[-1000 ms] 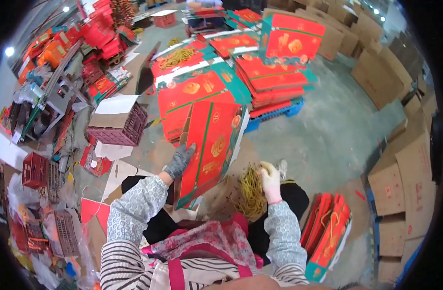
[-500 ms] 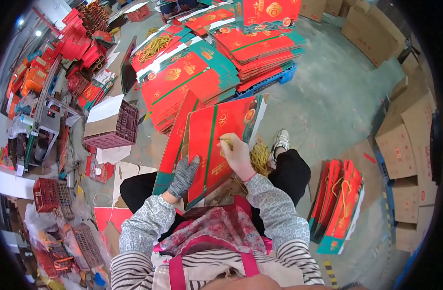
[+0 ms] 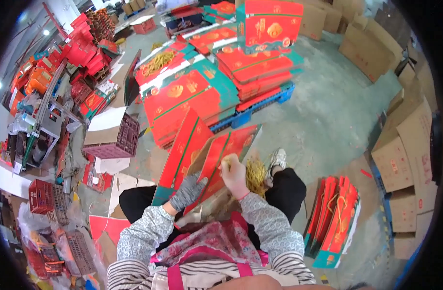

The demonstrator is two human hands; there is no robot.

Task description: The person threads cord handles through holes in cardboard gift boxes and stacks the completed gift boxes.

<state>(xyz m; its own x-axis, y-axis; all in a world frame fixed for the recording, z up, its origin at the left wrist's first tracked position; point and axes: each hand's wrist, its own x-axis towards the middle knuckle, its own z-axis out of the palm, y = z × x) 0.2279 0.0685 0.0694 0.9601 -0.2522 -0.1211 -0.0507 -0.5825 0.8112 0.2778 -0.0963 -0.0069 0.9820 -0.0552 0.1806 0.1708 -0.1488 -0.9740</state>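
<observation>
A folded red and green printed carton [image 3: 187,150] stands between my knees, its panels spread apart at the top. My left hand [image 3: 188,190], in a grey knitted glove, is closed on the edge of its near panel [image 3: 229,145]. In a pale glove, my right hand [image 3: 234,176] pinches what looks like the end of a yellow cord against that panel's face; most of it is hidden by the fingers. A bundle of yellow cords [image 3: 255,178] lies beside my right hand, near my shoe.
Flat red cartons [image 3: 182,99] are stacked ahead, some on a blue pallet [image 3: 267,104]. Several cartons with yellow cord handles [image 3: 335,220] stand at right. Brown cardboard boxes [image 3: 393,154] line the right side. Plastic crates [image 3: 117,135] are at left.
The near panel has tipped and narrowed in view, opening a wider gap to the panel behind. My right hand has moved slightly down and right with its pinch kept. The head view has shifted a little.
</observation>
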